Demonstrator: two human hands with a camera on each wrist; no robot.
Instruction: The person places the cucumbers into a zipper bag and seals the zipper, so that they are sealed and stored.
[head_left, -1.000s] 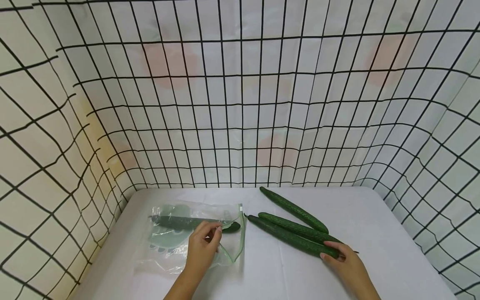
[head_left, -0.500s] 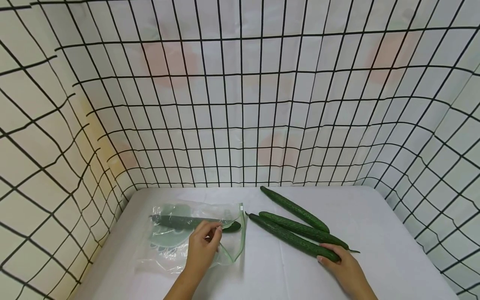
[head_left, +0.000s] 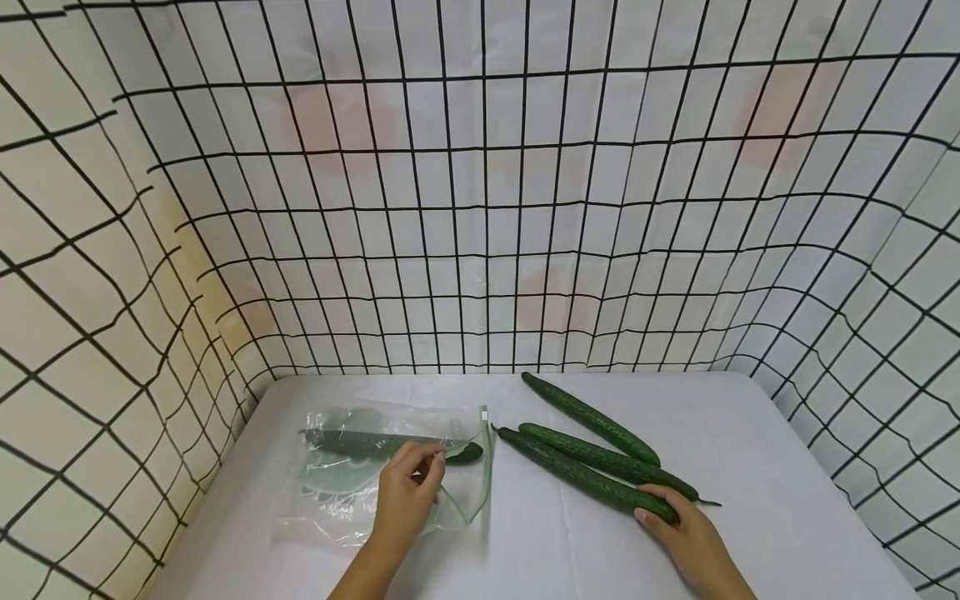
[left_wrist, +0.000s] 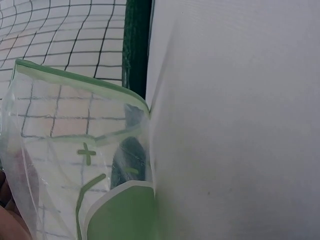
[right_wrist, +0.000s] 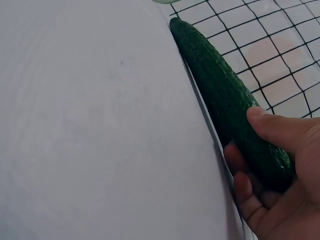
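Note:
A clear zip bag (head_left: pixel 345 508) with a green-edged mouth lies at the left of the table, one cucumber (head_left: pixel 360 444) inside it. My left hand (head_left: pixel 405 492) pinches the upper film of the bag near its mouth, which faces right. In the left wrist view the bag (left_wrist: pixel 65 120) stands partly raised, its green rim (left_wrist: pixel 80 77) up. Three cucumbers lie right of the bag. My right hand (head_left: pixel 686 529) grips the near end of the nearest cucumber (head_left: pixel 577 475); the right wrist view shows thumb and fingers around that cucumber (right_wrist: pixel 220 90). The middle cucumber (head_left: pixel 600 457) lies alongside it.
The third loose cucumber (head_left: pixel 588 417) lies farther back, slanting from upper left to lower right. White cloth covers the table (head_left: pixel 525 550). Black wire grid (head_left: pixel 483 208) borders the back and both sides, with pale sheeting behind it.
My right hand has shifted slightly left and toward the near edge, with the nearest cucumber's end moved away from the middle one. The left hand keeps its place on the bag.

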